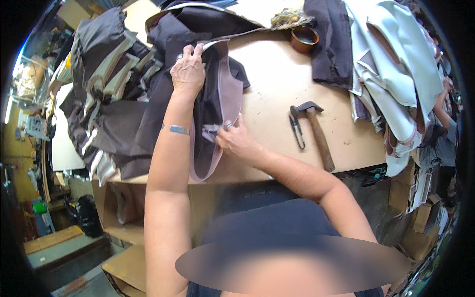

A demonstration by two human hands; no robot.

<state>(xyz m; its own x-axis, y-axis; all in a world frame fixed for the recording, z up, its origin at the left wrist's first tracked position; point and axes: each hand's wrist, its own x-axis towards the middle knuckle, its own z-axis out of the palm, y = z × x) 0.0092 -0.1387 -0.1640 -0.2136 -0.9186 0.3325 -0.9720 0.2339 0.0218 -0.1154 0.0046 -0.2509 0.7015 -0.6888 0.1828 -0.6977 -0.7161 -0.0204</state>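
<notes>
A dark fabric piece with a mauve border (231, 91) lies on the table in front of me, its rounded lower end at the table's near edge. My left hand (189, 69) is at its upper part, fingers curled over the pale edge strip there. Lower down, my right hand (238, 142) pinches the mauve border from the right side. Beside those fingertips a small whitish scrap or fold (210, 132) shows against the dark cloth. The undersides of both hands are hidden.
A hammer (319, 133) and small black thread snips (297, 129) lie to the right on the table (269, 99). Beyond stands a round brown pot (304, 39). Heaped dark pieces (123, 126) cover the left; white pieces (396, 74) hang over the right edge. Another person's arm (442, 105) shows far right.
</notes>
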